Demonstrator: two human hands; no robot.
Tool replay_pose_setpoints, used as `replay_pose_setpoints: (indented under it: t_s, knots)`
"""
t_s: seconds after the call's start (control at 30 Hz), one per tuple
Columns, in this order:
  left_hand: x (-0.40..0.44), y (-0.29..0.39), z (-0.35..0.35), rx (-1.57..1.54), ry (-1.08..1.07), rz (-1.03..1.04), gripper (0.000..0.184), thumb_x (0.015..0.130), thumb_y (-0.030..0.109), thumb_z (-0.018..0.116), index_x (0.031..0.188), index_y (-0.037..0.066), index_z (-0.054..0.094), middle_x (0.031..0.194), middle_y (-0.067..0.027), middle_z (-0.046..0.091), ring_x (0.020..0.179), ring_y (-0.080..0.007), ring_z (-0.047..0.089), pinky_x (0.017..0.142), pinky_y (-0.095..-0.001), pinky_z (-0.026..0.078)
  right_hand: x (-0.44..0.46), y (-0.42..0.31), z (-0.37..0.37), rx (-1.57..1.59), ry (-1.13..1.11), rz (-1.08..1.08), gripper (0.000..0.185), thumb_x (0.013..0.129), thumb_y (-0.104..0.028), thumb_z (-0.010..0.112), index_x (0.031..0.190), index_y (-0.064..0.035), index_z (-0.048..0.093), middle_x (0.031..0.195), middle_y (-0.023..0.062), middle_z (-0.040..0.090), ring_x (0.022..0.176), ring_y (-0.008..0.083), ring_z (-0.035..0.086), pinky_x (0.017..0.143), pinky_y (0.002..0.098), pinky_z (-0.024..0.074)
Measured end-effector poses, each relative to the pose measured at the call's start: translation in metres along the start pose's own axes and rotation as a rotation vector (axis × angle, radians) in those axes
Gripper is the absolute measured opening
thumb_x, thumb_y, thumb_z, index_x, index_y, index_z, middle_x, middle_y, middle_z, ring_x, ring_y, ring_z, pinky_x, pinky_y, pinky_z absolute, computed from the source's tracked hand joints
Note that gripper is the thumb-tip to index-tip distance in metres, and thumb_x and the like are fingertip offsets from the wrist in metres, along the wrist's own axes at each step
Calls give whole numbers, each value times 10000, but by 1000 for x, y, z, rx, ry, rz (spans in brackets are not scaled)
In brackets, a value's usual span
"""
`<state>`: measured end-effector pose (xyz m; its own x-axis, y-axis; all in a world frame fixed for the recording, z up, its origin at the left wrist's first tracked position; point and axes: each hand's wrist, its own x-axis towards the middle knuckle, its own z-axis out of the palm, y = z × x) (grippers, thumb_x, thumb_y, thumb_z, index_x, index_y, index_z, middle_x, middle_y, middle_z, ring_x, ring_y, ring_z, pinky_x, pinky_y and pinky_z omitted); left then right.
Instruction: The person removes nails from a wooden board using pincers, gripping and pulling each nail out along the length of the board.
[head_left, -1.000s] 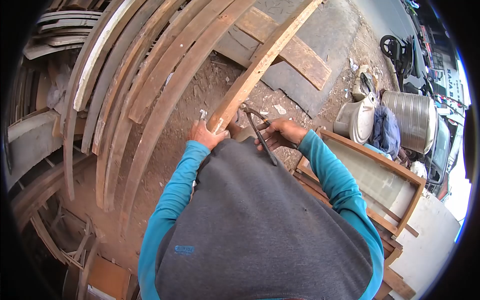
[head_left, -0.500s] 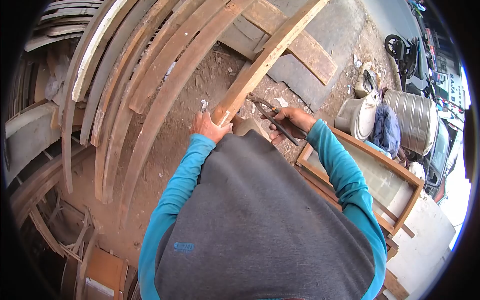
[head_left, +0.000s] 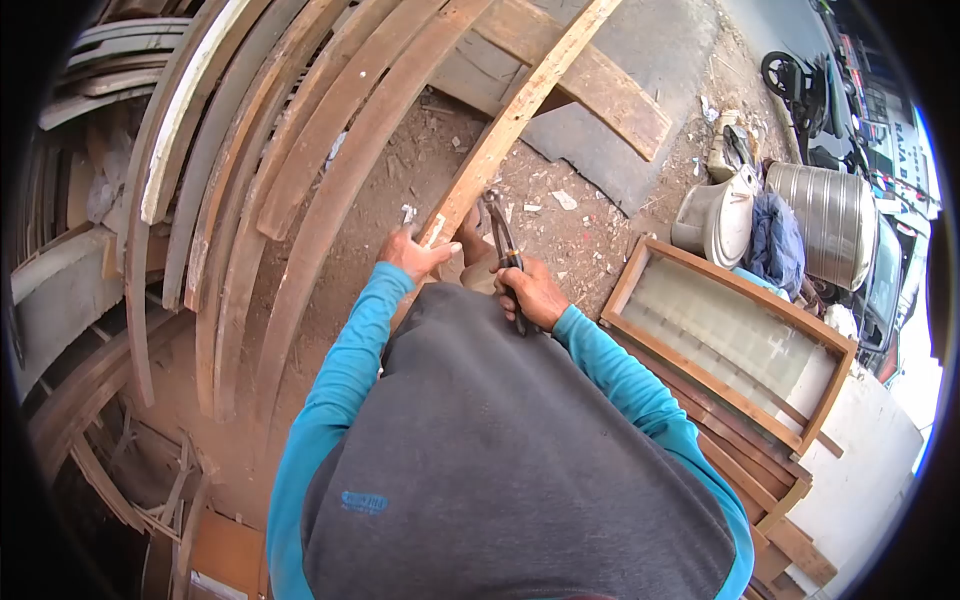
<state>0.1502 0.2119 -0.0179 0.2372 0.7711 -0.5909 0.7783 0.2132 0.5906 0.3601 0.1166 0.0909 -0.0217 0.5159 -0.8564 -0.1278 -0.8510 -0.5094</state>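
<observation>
A long wooden beam (head_left: 500, 135) slants up and to the right from near my lap. My left hand (head_left: 412, 254) grips its near end, with the thumb lying across the top. Just right of the beam, my right hand (head_left: 536, 292) is closed round the handles of metal pincers (head_left: 506, 236). The pincers' jaws point away from me beside the beam, and I see no gap between the handles where my fingers wrap them. Whether the jaws touch the wood cannot be made out. A bare foot shows partly beneath the beam.
Curved wooden pieces (head_left: 340, 190) stand in a row at the left. A plank (head_left: 610, 100) lies crosswise under the beam's far part. To the right are a framed panel (head_left: 725, 345), a metal drum (head_left: 820, 222), a white bucket-like container (head_left: 715, 222) and a motorcycle (head_left: 800, 85).
The pincers have swung from a slant to nearly upright, and their handles have closed together. My right hand has moved left, nearer my lap. The beam's near end has turned slightly and looks narrower.
</observation>
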Motion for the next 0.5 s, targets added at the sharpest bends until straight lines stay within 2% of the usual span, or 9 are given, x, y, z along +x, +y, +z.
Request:
replay_pose_setpoints:
  t_s: [0.03, 0.1, 0.13, 0.2, 0.23, 0.27, 0.3, 0.37, 0.5]
  knots:
    - [-2, 6, -1, 1, 109, 48, 870, 621, 626, 830, 1109, -69, 643, 1107, -275, 632, 1009, -403, 635, 903, -448, 512, 0, -6, -15, -90, -34, 11, 242, 888, -204, 461, 1033, -14, 503, 688, 87, 533, 536, 166, 525, 514, 352, 473]
    - [-13, 24, -9, -108, 322, 230, 597, 733, 489, 802, 997, -27, 659, 970, -193, 616, 873, -330, 608, 786, -410, 496, -11, -10, -34, -491, -66, -153, 332, 878, -242, 460, 1104, -5, 510, 741, 143, 589, 619, 217, 602, 597, 390, 508]
    - [-17, 36, -12, -216, 378, 316, 468, 789, 421, 788, 940, -5, 667, 902, -153, 608, 805, -293, 595, 727, -391, 488, -26, -27, -33, -525, -84, -118, 311, 894, -232, 479, 1095, -3, 539, 772, 108, 585, 591, 155, 578, 541, 363, 488]
    - [-13, 48, -4, -477, 437, 470, 334, 896, 356, 732, 873, 25, 692, 754, -54, 596, 695, -207, 555, 642, -356, 464, -33, -22, -37, -677, -50, -332, 352, 904, -271, 479, 1124, -1, 536, 894, 182, 623, 850, 313, 635, 794, 443, 496]
    - [-7, 47, 4, -678, 227, 336, 332, 917, 360, 710, 902, 29, 701, 757, -36, 613, 641, -143, 528, 577, -297, 421, -32, -17, -38, -755, -70, -358, 391, 912, -285, 480, 1172, 3, 520, 1016, 247, 625, 1000, 392, 610, 890, 481, 462]
    - [-1, 47, 7, -851, 6, 183, 333, 938, 365, 688, 930, 33, 710, 760, -18, 631, 586, -79, 501, 513, -238, 377, -44, -35, -34, -802, -130, -270, 422, 923, -286, 479, 1230, 4, 489, 1095, 281, 614, 1053, 429, 592, 928, 497, 443]
    - [1, 56, 4, -854, 8, 211, 333, 938, 365, 688, 930, 33, 710, 760, -18, 631, 586, -79, 501, 513, -238, 377, -46, -38, -32, -834, -146, -270, 424, 929, -273, 476, 1253, 0, 470, 1078, 291, 620, 1036, 443, 600, 916, 509, 451]
    - [-2, 69, 1, -1054, -139, 62, 301, 954, 341, 679, 959, 41, 702, 728, 28, 605, 551, -37, 480, 473, -198, 354, -49, -42, -28, -865, -104, -272, 387, 884, -215, 512, 1197, 13, 492, 1055, 297, 615, 1046, 456, 595, 907, 511, 454]
    - [5, 67, 9, -1411, -270, -39, 310, 918, 361, 731, 923, 63, 647, 666, 29, 539, 531, -71, 475, 468, -224, 384, -51, -44, -34, -858, -95, -349, 432, 887, -203, 520, 1259, 14, 477, 1026, 310, 626, 1023, 471, 604, 883, 524, 462]
